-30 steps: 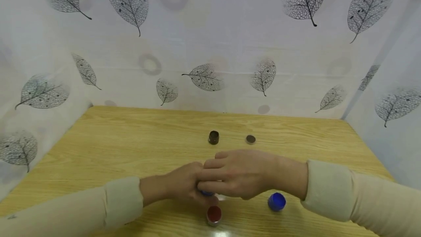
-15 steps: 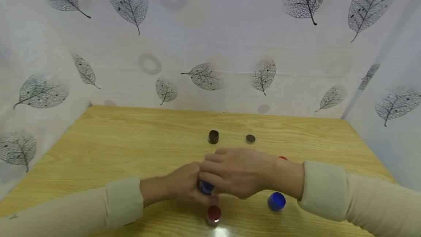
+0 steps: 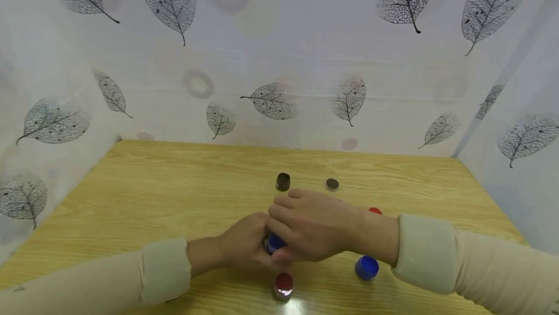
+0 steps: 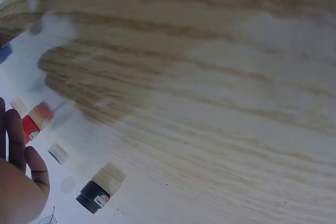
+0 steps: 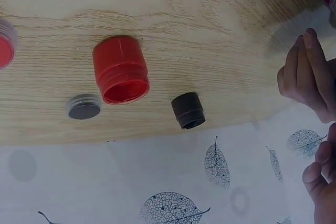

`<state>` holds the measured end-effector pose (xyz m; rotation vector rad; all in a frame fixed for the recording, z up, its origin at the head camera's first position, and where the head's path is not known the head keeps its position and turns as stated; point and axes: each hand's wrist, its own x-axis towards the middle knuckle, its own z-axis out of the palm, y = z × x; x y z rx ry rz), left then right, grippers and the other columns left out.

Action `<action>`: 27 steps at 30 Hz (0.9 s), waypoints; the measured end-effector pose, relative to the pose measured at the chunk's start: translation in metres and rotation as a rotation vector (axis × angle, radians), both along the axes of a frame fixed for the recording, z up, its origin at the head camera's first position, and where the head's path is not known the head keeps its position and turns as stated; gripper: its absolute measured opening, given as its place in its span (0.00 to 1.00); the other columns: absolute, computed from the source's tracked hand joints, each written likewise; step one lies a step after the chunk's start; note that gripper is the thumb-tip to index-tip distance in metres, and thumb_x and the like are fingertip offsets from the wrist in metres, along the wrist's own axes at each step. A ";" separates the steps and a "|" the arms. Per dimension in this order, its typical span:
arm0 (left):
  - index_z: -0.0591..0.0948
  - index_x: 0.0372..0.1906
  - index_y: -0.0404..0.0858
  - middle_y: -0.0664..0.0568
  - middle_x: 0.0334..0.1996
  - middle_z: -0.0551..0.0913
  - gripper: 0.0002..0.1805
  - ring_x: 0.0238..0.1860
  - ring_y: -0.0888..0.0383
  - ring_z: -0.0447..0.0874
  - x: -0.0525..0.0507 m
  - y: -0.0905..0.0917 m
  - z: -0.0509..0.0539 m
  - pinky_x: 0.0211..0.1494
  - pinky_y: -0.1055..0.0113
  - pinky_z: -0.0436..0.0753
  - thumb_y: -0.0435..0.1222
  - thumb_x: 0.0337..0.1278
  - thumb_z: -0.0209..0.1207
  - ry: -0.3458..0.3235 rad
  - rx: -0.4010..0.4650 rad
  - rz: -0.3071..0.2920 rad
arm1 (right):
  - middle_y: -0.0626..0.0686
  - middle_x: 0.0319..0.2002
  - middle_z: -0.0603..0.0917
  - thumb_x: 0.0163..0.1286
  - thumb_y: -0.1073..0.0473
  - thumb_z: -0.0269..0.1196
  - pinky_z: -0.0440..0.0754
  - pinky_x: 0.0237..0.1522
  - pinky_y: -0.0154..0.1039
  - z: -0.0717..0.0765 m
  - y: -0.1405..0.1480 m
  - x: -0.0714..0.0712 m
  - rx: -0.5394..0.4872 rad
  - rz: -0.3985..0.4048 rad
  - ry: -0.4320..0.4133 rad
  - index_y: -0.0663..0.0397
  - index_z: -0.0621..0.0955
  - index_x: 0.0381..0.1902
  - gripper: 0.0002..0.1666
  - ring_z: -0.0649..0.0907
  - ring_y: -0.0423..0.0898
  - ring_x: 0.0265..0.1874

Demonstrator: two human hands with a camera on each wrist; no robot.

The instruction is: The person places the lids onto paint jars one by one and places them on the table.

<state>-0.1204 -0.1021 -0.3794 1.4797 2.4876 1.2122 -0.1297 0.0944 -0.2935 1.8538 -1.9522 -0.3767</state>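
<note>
My left hand grips a small dark blue paint jar from its left side. On the far and right sides of that jar, the curled fingers of my right hand close in, the thumb near its front. Most of the jar is covered by both hands, so I cannot tell whether its lid is on. Just in front of the hands stands a dark red jar, its top shiny. A bright blue jar stands below my right wrist.
Toward the back of the table stand a black jar and a dark lid. An uncovered red jar sits beyond my right wrist, with a red lid at the right wrist view's left edge. Leaf-patterned cloth encloses the table.
My right hand has turned and shifted slightly away from me around the blue jar, showing more of it. The red jar behind my right wrist has come partly into sight.
</note>
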 end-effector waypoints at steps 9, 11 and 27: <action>0.81 0.34 0.43 0.61 0.25 0.82 0.12 0.26 0.76 0.73 0.002 0.001 -0.002 0.28 0.84 0.73 0.48 0.58 0.62 0.108 0.042 0.073 | 0.43 0.25 0.73 0.73 0.31 0.47 0.73 0.32 0.34 -0.003 -0.002 0.001 -0.070 -0.048 0.025 0.47 0.79 0.32 0.29 0.72 0.40 0.27; 0.81 0.33 0.43 0.61 0.24 0.81 0.15 0.25 0.76 0.72 0.003 0.002 -0.003 0.29 0.84 0.72 0.51 0.63 0.58 0.177 0.035 0.100 | 0.42 0.22 0.72 0.72 0.30 0.48 0.71 0.30 0.34 -0.004 -0.003 0.001 -0.077 -0.075 0.015 0.45 0.78 0.29 0.29 0.70 0.40 0.24; 0.82 0.39 0.44 0.60 0.31 0.84 0.08 0.31 0.75 0.77 0.000 0.001 0.006 0.35 0.81 0.78 0.38 0.55 0.67 -0.012 0.012 -0.003 | 0.42 0.32 0.76 0.71 0.40 0.58 0.74 0.31 0.29 0.017 0.004 -0.006 -0.034 0.058 -0.176 0.44 0.78 0.50 0.19 0.73 0.37 0.31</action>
